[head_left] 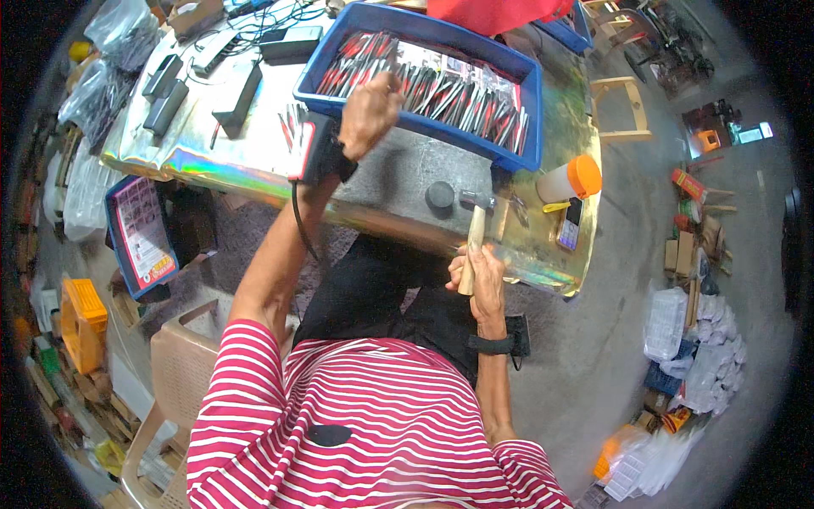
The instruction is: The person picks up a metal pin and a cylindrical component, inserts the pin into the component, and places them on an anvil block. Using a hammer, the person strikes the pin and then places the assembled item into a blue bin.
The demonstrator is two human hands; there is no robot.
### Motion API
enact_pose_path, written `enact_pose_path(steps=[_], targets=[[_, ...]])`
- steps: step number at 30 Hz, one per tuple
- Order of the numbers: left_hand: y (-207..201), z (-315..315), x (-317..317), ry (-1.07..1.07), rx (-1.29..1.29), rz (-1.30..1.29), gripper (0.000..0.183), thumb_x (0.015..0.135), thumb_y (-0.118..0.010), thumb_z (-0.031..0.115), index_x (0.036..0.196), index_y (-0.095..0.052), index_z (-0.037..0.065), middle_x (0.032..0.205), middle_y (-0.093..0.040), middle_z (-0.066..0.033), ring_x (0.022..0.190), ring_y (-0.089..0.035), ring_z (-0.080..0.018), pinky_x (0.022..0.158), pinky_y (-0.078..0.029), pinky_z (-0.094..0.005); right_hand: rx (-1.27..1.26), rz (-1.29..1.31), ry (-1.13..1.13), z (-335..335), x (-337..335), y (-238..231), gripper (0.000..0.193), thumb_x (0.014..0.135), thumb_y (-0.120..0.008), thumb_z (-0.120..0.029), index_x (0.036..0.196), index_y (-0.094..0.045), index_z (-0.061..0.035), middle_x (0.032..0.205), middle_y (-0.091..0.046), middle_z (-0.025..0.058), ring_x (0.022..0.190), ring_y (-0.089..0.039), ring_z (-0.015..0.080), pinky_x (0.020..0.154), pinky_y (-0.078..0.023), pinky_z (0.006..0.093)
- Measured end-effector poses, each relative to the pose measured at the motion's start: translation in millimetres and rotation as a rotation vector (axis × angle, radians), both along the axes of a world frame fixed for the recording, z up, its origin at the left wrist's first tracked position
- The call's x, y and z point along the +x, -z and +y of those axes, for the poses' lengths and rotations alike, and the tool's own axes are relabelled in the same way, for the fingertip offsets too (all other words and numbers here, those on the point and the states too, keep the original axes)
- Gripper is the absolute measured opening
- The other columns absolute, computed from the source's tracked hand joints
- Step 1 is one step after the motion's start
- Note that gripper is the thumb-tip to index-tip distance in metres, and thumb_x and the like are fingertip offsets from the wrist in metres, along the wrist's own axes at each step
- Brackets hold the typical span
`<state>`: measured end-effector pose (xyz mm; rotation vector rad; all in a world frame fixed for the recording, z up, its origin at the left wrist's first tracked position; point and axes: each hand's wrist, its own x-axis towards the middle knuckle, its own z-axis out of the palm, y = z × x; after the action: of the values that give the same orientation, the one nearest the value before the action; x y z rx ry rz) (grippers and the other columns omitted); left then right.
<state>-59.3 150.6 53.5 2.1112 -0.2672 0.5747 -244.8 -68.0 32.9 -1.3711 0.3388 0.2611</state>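
Over the table edge, right hand (481,276) grips a wooden-handled hammer (475,229).

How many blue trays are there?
3: a big blue tray of tools under the left hand, one on the floor at left, one behind; others may be hidden.

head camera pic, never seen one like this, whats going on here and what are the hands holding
This is one picture from a wide fisheye camera worn on a person's head, looking down, so straight edges bend. No machine: both bare hands belong to the wearer in the striped shirt. The left hand reaches into a blue crate full of small red, black and silver tools; what its fingers hold is hidden. The right hand has its grip closed on the wooden handle of a hammer, whose metal head rests by a round black block. On the shiny table also stand a bottle with an orange cap and dark bars.
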Motion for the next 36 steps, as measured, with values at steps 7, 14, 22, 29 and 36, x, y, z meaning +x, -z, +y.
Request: enact_pose_path(steps=[7, 14, 22, 29, 36], targets=[[40, 39, 75, -0.029, 0.4, 0.238, 0.024, 0.072, -0.057, 0.024, 0.091, -0.052, 0.009, 0.077, -0.059, -0.0166, 0.067, -0.058, -0.0312, 0.057, -0.045, -0.0393, -0.694, -0.353, -0.133, -41, 6, 35, 0.031, 0.086, -0.041, -0.028, 0.08, -0.051, 0.0, 0.063, -0.051, 0.0052, 0.051, -0.05, 0.0104, 0.045, -0.04, 0.0211], [99, 70, 100, -0.045, 0.473, -0.098, 0.021, 0.07, -0.054, 0.019, 0.084, -0.044, 0.006, 0.076, -0.055, -0.0204, 0.069, -0.053, -0.0386, 0.058, -0.04, -0.0444, -0.354, -0.253, 0.147, -79, 28, 34, 0.018, 0.082, -0.047, -0.014, 0.079, -0.052, 0.0023, 0.063, -0.052, 0.0049, 0.047, -0.049, 0.0086, 0.04, -0.042, 0.02], [49, 82, 95, 0.117, 0.546, 0.327, 0.021, 0.072, -0.053, 0.02, 0.088, -0.045, 0.008, 0.075, -0.055, -0.0222, 0.073, -0.052, -0.0402, 0.061, -0.039, -0.0452, -0.783, -0.275, 0.486, -111, 61, 73, 0.008, 0.073, -0.046, -0.004, 0.074, -0.052, 0.0011, 0.058, -0.051, 0.0067, 0.051, -0.05, 0.0145, 0.048, -0.042, 0.0271], [47, 43, 67, -0.209, 0.543, 0.219, 0.028, 0.076, -0.052, 0.022, 0.099, -0.046, 0.008, 0.083, -0.056, -0.0239, 0.081, -0.054, -0.0381, 0.067, -0.041, -0.0434, -1.09, -0.419, 0.373, -123, 66, 72, 0.01, 0.071, -0.048, -0.008, 0.074, -0.053, 0.0002, 0.067, -0.054, 0.0131, 0.063, -0.053, 0.0247, 0.059, -0.041, 0.0339], [27, 32, 25, -0.187, 0.289, -0.122, 0.024, 0.077, -0.049, 0.009, 0.1, -0.05, 0.001, 0.093, -0.055, -0.0157, 0.084, -0.055, -0.0272, 0.074, -0.044, -0.0346, -1.121, -0.381, 0.224, -133, 71, 70, 0.009, 0.071, -0.048, -0.009, 0.072, -0.052, -0.0009, 0.062, -0.051, 0.0135, 0.058, -0.051, 0.0264, 0.054, -0.04, 0.0368]])
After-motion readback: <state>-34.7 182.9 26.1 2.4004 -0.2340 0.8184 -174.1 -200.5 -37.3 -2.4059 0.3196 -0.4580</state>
